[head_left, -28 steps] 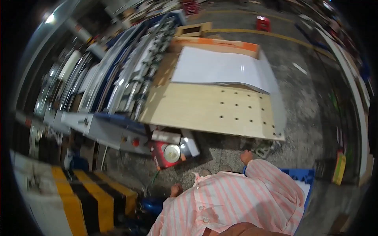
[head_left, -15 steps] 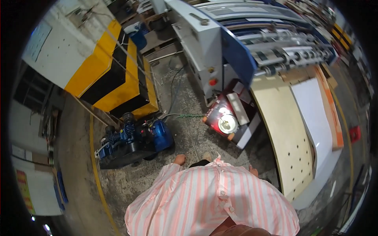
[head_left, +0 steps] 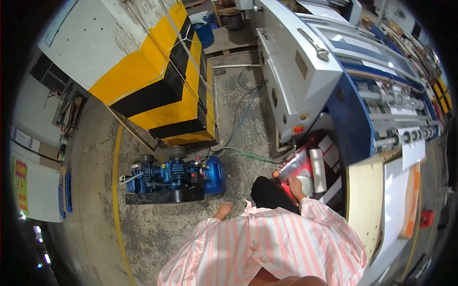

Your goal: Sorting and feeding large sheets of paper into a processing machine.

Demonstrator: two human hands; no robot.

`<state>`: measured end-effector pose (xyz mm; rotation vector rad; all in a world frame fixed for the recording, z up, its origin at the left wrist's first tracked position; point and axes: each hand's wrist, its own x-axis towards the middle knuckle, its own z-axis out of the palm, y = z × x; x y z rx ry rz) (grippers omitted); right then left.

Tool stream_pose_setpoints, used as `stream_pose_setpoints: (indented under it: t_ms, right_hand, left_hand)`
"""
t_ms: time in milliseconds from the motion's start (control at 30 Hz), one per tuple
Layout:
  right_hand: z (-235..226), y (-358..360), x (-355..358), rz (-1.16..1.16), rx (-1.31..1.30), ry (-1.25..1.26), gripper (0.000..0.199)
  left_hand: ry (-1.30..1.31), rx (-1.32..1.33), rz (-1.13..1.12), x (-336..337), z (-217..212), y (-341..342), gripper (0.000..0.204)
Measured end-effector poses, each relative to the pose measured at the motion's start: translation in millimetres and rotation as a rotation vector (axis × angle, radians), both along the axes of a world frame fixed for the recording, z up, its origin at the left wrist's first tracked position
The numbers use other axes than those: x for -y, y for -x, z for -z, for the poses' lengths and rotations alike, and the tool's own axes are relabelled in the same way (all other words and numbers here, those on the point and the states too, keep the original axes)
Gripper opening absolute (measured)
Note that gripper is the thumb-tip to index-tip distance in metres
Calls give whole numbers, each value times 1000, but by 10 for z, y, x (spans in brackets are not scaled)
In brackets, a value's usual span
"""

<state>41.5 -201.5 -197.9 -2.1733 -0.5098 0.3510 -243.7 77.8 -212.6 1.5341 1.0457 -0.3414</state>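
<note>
My right hand (head_left: 296,188) is low beside the machine, over a red and dark printed box (head_left: 292,168). It covers the left side of a pale round roll-like thing (head_left: 307,185) lying on the box top. Its fingers point away from me and are partly hidden, so I cannot tell whether they grip the roll. My left hand (head_left: 223,211) hangs in front of my striped shirt, loosely closed with nothing visible in it. Nearest to that hand is a blue air compressor (head_left: 176,174) on the floor, not touched.
A white and blue machine with rollers (head_left: 310,71) stands at right, by a pale perforated board (head_left: 365,205). At left is a pillar striped yellow and black (head_left: 162,90). A green hose (head_left: 253,156) crosses the floor from the compressor. A narrow white block (head_left: 318,169) lies on the box.
My right hand has reached forward to the round thing on the box. My view has shifted, bringing machine and box closer. One dark-clad leg now shows beside the box.
</note>
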Motion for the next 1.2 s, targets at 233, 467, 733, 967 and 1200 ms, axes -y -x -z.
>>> stream_pose_setpoints:
  t_ms: [233,467,733,967,1200]
  right_hand:
    - [-158,-1238,-1462,-11,-14,182,33]
    - [172,-3036,-2667,-283,-224,431,38]
    - [-125,-5031,-4127,-260,-240,381,35]
    - [-226,-6087,-5299,-201,-355,202,28]
    - [833,-7442,-6676,-530,-307,307,27]
  left_hand:
    - [-240,373,223,-858,332,-623,26]
    - [-510,409,802,-2089,336,-3185,18]
    - [263,281,-154,-3373,-778,-5837,33]
    - [280,133,-9,-4640,-645,-7017,20]
    - [53,202,177,-6166,-692,-9266,22]
